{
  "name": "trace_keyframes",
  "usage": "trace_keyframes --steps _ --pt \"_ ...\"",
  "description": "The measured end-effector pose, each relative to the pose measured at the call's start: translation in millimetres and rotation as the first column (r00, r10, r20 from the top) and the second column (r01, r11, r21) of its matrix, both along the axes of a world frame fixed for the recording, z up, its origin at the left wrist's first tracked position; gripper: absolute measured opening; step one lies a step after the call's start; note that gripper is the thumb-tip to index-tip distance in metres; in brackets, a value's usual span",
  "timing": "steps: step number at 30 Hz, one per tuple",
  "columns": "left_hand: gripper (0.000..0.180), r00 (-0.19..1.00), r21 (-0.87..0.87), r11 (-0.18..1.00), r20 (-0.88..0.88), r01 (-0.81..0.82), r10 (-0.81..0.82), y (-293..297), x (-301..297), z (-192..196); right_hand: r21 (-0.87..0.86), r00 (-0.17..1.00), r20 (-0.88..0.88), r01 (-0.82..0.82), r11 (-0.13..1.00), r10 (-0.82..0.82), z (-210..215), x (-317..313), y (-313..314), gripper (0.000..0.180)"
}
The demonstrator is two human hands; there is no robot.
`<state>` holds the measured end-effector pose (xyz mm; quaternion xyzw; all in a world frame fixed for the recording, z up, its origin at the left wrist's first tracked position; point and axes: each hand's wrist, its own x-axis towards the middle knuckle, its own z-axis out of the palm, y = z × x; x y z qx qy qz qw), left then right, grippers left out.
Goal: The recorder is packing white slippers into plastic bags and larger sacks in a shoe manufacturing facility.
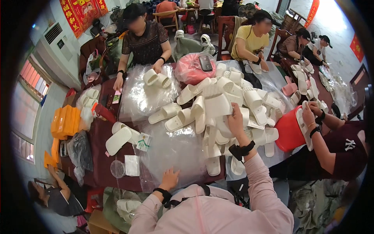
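Right arm stretched forward, forearm slanting up-left; right hand (pixel 235 121) right of frame centre, grip pinching edge of white slipper (pixel 217 106) over slipper pile (pixel 255 98). Left hand (pixel 170 179) lower centre, palm down, fingers loosely spread, over clear plastic sheets (pixel 167 150) on dark red bench (pixel 100 163).

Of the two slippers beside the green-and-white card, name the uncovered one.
The front slipper, plain oval face showing; it partly covers the rear slipper.
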<state>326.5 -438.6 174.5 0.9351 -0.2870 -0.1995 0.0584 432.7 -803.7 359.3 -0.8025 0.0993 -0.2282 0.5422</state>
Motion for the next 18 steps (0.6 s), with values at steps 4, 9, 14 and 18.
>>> trace_keyframes --steps 4,9,14,18 --pt "0.051 0.991 0.042 0.998 -0.12 -0.048 0.052 21 9 -3 0.153 0.986 0.139 -0.108 0.982 0.087 30 -11 25 0.026" --pt "0.049 0.989 -0.076 0.988 -0.057 0.132 -0.136 33 7 -24 0.212 0.975 0.195 -0.15 0.966 0.108 36 -39 70 0.027" --pt "0.049 0.985 0.026 0.986 -0.055 0.168 -0.166 46 4 -33 0.265 0.968 0.134 -0.242 0.933 0.213 17 -49 110 0.022" --pt "0.045 0.965 0.044 0.964 -0.005 0.263 -0.264 58 3 -34 0.294 0.972 -0.059 -0.2 0.935 0.227 -25 -48 145 0.017"
